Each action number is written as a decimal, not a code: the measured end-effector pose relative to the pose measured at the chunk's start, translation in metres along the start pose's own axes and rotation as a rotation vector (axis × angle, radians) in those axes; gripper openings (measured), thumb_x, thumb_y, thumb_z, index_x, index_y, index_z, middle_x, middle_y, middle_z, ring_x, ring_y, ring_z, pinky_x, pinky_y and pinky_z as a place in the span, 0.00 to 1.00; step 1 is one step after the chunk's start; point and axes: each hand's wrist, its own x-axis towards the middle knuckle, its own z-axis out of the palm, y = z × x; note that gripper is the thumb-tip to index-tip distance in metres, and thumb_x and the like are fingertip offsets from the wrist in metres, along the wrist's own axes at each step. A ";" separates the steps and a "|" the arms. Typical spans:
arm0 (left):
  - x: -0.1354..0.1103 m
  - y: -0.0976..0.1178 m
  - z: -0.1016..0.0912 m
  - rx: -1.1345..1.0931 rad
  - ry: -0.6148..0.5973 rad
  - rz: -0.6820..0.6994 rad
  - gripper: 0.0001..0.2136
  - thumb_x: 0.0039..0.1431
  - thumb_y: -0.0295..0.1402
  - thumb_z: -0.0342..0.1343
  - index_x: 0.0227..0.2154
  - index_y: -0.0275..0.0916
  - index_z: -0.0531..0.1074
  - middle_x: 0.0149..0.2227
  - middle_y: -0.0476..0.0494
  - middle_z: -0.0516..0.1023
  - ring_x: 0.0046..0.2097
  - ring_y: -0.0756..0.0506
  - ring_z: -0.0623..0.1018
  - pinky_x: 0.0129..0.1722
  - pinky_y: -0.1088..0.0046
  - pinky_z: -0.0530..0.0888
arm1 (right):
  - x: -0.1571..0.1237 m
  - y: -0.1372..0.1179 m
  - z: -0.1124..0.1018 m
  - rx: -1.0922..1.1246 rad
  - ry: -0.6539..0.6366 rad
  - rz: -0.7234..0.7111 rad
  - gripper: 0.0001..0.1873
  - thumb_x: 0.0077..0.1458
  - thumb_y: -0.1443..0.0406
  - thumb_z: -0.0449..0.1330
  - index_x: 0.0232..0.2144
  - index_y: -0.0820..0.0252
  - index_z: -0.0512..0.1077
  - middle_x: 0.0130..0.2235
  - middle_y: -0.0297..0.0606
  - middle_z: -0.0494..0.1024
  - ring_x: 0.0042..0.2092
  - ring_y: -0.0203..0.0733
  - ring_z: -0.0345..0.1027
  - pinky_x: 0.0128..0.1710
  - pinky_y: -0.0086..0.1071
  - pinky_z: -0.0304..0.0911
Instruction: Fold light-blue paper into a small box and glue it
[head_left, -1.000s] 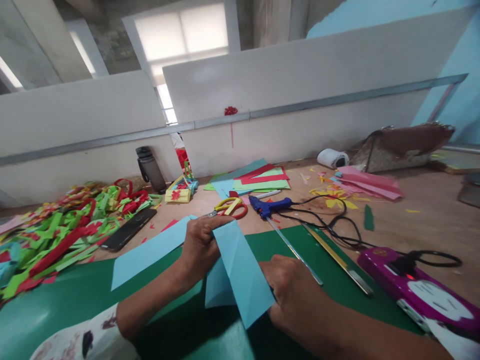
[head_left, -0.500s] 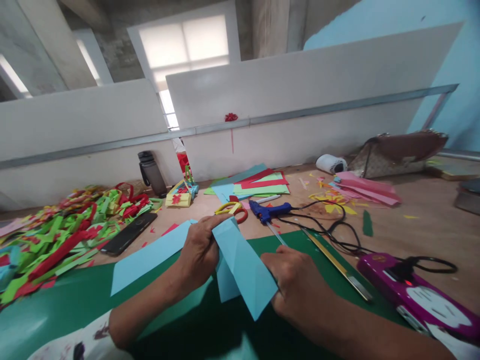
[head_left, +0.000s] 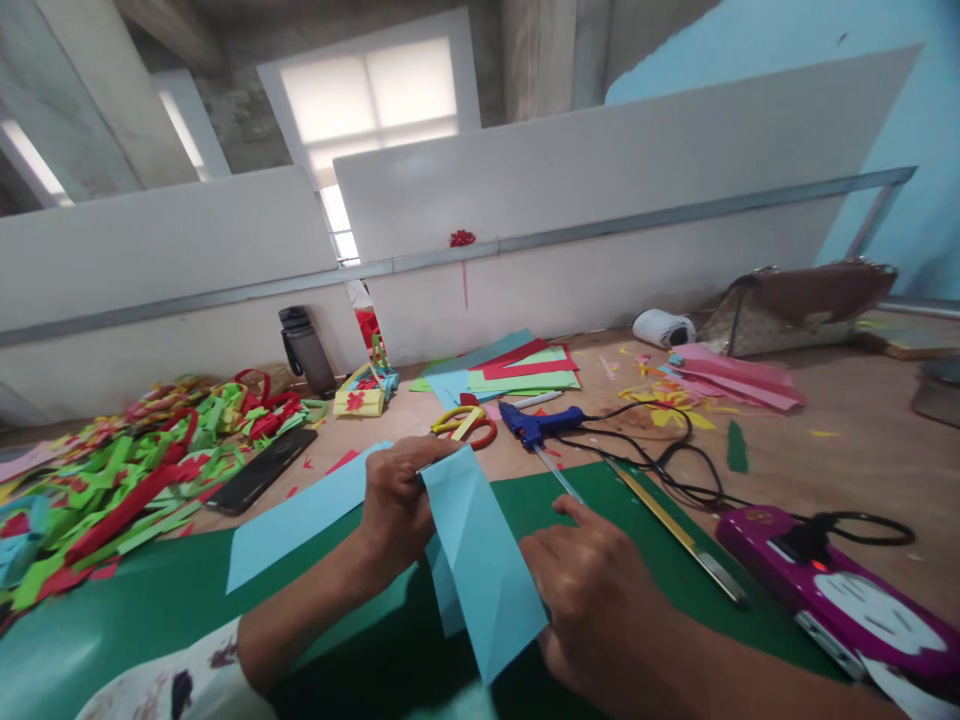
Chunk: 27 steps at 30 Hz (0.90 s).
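Note:
A folded light blue paper (head_left: 480, 560) stands tilted over the green cutting mat (head_left: 135, 610). My left hand (head_left: 397, 510) pinches its upper corner, fingers closed on the paper. My right hand (head_left: 592, 595) grips the paper's lower right edge, with the index finger stretched out toward the mat. A second light blue sheet (head_left: 300, 515) lies flat on the mat just left of my left hand.
Red-and-yellow scissors (head_left: 463, 424), a blue glue gun (head_left: 538, 422) with black cord, and two rulers (head_left: 675, 530) lie beyond the mat. A black phone (head_left: 259, 470) and a heap of paper strips (head_left: 112, 450) sit left. A purple device (head_left: 847, 590) is at right; coloured sheets (head_left: 517, 365) lie behind.
The paper has shifted slightly lower and left between my hands. My right index finger has lifted and stretched out. The view has barely moved.

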 end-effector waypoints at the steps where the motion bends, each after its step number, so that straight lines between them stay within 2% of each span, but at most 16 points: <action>1: 0.000 0.000 0.000 0.004 -0.002 0.009 0.06 0.48 0.24 0.54 0.25 0.34 0.76 0.27 0.42 0.80 0.30 0.46 0.79 0.32 0.75 0.75 | 0.000 0.000 0.000 0.006 -0.010 -0.002 0.09 0.31 0.73 0.51 0.20 0.61 0.67 0.20 0.38 0.72 0.22 0.40 0.63 0.45 0.46 0.58; 9: 0.000 -0.003 -0.001 -0.016 -0.003 -0.055 0.06 0.47 0.23 0.54 0.26 0.33 0.76 0.26 0.43 0.79 0.29 0.47 0.78 0.30 0.78 0.74 | 0.004 0.002 -0.003 0.011 -0.082 0.070 0.10 0.32 0.74 0.51 0.21 0.62 0.68 0.21 0.38 0.73 0.24 0.40 0.65 0.47 0.46 0.56; 15: 0.001 -0.006 0.000 -0.027 0.003 -0.088 0.06 0.47 0.22 0.54 0.26 0.33 0.76 0.27 0.44 0.79 0.29 0.47 0.78 0.29 0.79 0.72 | 0.004 0.006 -0.001 0.040 -0.078 0.091 0.08 0.33 0.74 0.51 0.20 0.61 0.67 0.20 0.36 0.73 0.23 0.39 0.64 0.46 0.44 0.56; 19: 0.001 -0.007 -0.001 -0.007 -0.088 -0.157 0.07 0.48 0.21 0.53 0.28 0.33 0.76 0.27 0.46 0.78 0.28 0.48 0.77 0.27 0.80 0.71 | 0.005 0.010 -0.003 0.080 -0.065 0.137 0.06 0.35 0.74 0.52 0.18 0.60 0.65 0.19 0.34 0.71 0.22 0.35 0.61 0.45 0.41 0.56; 22: 0.001 -0.006 -0.005 0.047 -0.147 -0.120 0.08 0.50 0.22 0.51 0.28 0.34 0.76 0.28 0.45 0.78 0.29 0.48 0.76 0.29 0.78 0.71 | 0.007 0.010 -0.011 0.109 -0.073 0.148 0.06 0.35 0.75 0.54 0.18 0.61 0.66 0.19 0.34 0.72 0.22 0.35 0.62 0.46 0.42 0.55; 25: 0.007 -0.003 -0.012 0.031 -0.190 -0.105 0.07 0.50 0.23 0.52 0.27 0.33 0.75 0.28 0.45 0.78 0.30 0.48 0.76 0.31 0.77 0.70 | 0.011 0.015 -0.030 0.297 -0.209 0.152 0.04 0.42 0.71 0.57 0.20 0.59 0.69 0.22 0.32 0.74 0.24 0.36 0.65 0.42 0.37 0.57; 26: 0.009 -0.002 -0.015 -0.011 -0.217 -0.136 0.06 0.50 0.24 0.52 0.26 0.33 0.75 0.27 0.45 0.78 0.29 0.48 0.76 0.29 0.78 0.70 | 0.013 0.018 -0.038 0.410 -0.296 0.176 0.01 0.43 0.66 0.60 0.23 0.58 0.72 0.24 0.32 0.76 0.27 0.38 0.67 0.37 0.33 0.59; 27: 0.012 -0.001 -0.017 -0.067 -0.249 -0.180 0.05 0.50 0.25 0.53 0.26 0.33 0.75 0.26 0.45 0.77 0.28 0.48 0.75 0.28 0.78 0.69 | 0.016 0.022 -0.045 0.548 -0.375 0.201 0.05 0.41 0.63 0.63 0.26 0.56 0.74 0.27 0.32 0.77 0.29 0.39 0.68 0.31 0.29 0.60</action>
